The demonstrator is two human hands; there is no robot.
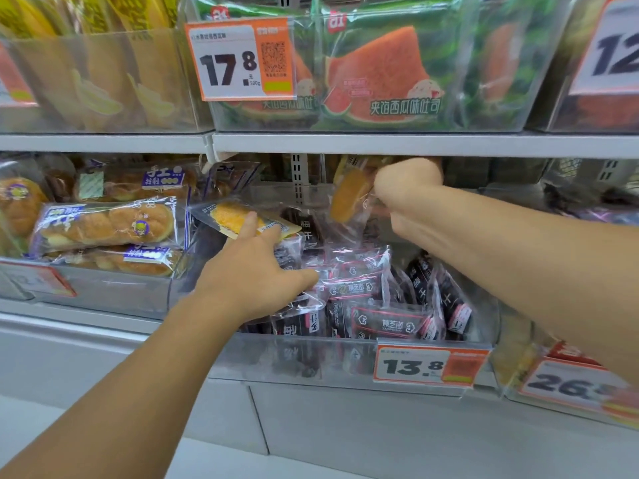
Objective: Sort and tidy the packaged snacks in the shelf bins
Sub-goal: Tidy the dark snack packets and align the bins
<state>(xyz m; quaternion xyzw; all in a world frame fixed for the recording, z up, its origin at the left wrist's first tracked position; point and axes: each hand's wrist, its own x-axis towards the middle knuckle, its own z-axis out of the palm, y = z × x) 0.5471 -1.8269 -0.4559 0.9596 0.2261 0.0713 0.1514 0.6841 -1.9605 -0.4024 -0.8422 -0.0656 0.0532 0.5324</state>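
Store shelving fills the view, with clear bins of packaged snacks on two levels. Over the middle bin [345, 361] of dark-wrapped snacks [387, 321], the left hand [256, 271] reaches in with fingers [249, 221] spread, their tips resting on a yellow cake packet [228, 216] lying atop the pile. Higher up, just under the upper shelf [415, 144], the right hand [404, 188] pinches a second yellow cake packet [349, 195] by its wrapper. Braided bread loaves [103, 224] fill the bin to the left.
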